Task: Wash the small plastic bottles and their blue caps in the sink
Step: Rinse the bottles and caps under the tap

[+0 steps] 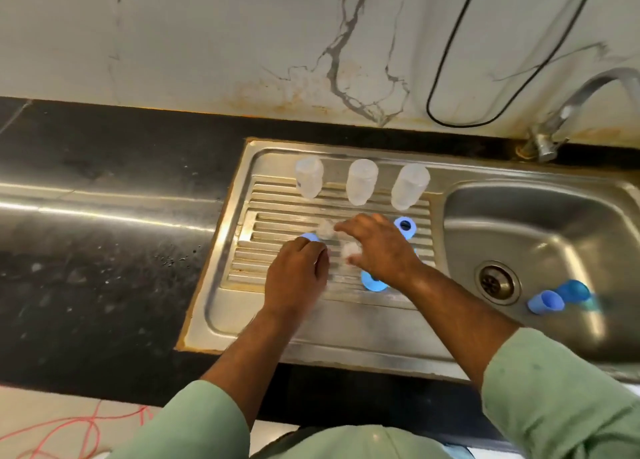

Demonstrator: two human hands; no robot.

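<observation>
Steel sink basin [540, 216] on the right side of the frame has two blue caps [545, 302] lying on their sides near the drain [496, 282], one just beside the other, at the lower right of the bowl. They look like smooth plastic cups, open ends showing.

On the ribbed drainboard [277, 198] in the middle of the frame, three small clear plastic bottles [362, 184] stand in a row along the top edge, mouths down as far as I can tell, frosted and cylindrical. The leftmost one has a bit of dark print low on its side, too blurry to read.

Left hand [298, 278] is curled over a blue cap [309, 237] at its fingertips, pinching it against the drainboard. Right hand [381, 250] is just beside it, fingers bent around something small and whitish-clear, but it's motion-blurred so I can't tell whether it's really gripping or what it is. Two more blue pieces peek out around that hand: a ring-shaped one [405, 225] above right, and another one [372, 282] below the wrist.

Black speckled stone counter [104, 250] on the left, marble-look wall [207, 42] up top, curved metal tap [571, 112] at upper right.
</observation>
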